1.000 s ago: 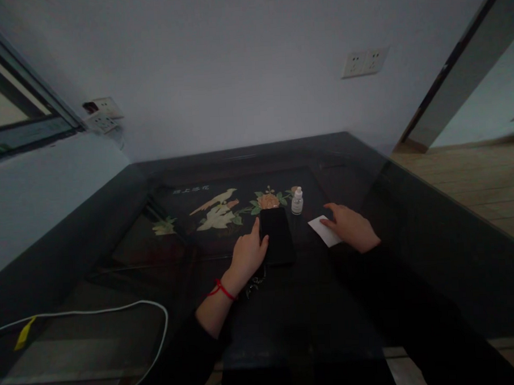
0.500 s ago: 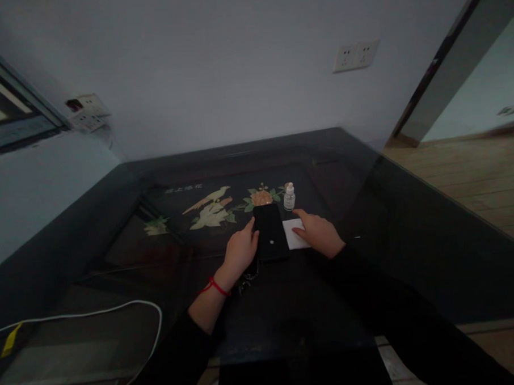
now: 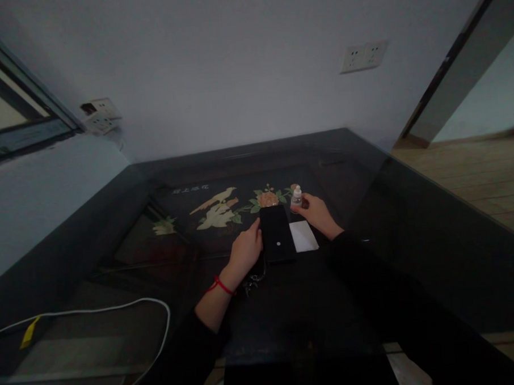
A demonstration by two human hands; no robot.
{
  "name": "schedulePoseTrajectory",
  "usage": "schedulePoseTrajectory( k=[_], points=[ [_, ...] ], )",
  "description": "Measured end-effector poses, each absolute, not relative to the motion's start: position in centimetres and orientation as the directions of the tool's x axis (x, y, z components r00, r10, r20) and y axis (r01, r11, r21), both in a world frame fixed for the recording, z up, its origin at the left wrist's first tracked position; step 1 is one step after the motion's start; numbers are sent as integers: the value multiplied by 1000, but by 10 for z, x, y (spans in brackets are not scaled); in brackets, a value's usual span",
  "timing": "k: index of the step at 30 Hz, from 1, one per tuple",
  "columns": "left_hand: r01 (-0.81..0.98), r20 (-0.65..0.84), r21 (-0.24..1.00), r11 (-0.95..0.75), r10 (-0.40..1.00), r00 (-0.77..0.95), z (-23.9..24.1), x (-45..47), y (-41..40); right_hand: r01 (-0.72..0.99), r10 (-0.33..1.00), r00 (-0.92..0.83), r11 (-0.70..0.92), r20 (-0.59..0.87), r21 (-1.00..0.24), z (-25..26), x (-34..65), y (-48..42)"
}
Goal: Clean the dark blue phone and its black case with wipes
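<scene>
A flat black phone [image 3: 277,231] lies on the dark table, a small white spot showing on its surface. My left hand [image 3: 246,247] holds it by the left edge, fingers closed there; the fingers' undersides are hidden. By that wrist lies a silvery chain charm [image 3: 253,282]. My right hand [image 3: 318,212] pinches a small clear dropper bottle [image 3: 297,198] with a white cap between thumb and fingers. The bottle is upright beyond the phone's right corner; whether it touches the table I cannot tell. Against the phone's right side rests a white folded cloth or paper [image 3: 303,236].
The glossy table [image 3: 355,301] has a bird-and-flower picture [image 3: 217,211] on its top. A white cable [image 3: 117,307] with a yellow tag [image 3: 30,333] curves across the left front. Behind stands a wall with sockets [image 3: 364,57].
My right hand has left the white cloth or paper, moved up and away from me, and taken hold of the dropper bottle. My left hand stays at the phone; the view has shifted slightly.
</scene>
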State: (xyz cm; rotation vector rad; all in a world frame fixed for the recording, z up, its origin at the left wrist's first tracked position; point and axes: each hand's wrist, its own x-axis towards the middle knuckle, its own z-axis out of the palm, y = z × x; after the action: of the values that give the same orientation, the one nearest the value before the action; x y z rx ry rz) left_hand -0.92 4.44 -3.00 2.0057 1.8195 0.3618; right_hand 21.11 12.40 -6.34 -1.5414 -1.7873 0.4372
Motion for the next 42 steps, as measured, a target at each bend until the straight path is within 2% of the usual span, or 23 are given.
schedulePoseTrajectory(
  k=[8,15,21,26,30,33,39,42],
  points=[
    [880,-63,467,-85,990,129,-35,-11,46,694,957,-59,245,286,-677,-67,209,111],
    [902,-32,424,-80,994,103,-33,-14,46,681,963,-82,243,258,-691,-56,218,107],
    [935,50,355,-17,999,-1,-21,-26,48,772,986,-57,143,157,-619,-47,266,93],
    [929,34,370,-9,999,-4,-24,-35,52,828,994,-41,89,100,-554,-56,275,84],
    [905,27,425,-15,1000,4,-30,-37,54,830,993,-28,86,113,-551,-56,270,83],
    [861,61,506,-54,998,27,-32,-36,55,796,989,-44,121,144,-593,-47,264,79],
    [671,212,716,-193,976,54,-35,-27,58,635,950,-174,310,260,-708,-37,224,53],
    [550,218,811,-198,976,31,-43,-20,59,574,931,-223,365,289,-733,-47,206,43]
  ],
)
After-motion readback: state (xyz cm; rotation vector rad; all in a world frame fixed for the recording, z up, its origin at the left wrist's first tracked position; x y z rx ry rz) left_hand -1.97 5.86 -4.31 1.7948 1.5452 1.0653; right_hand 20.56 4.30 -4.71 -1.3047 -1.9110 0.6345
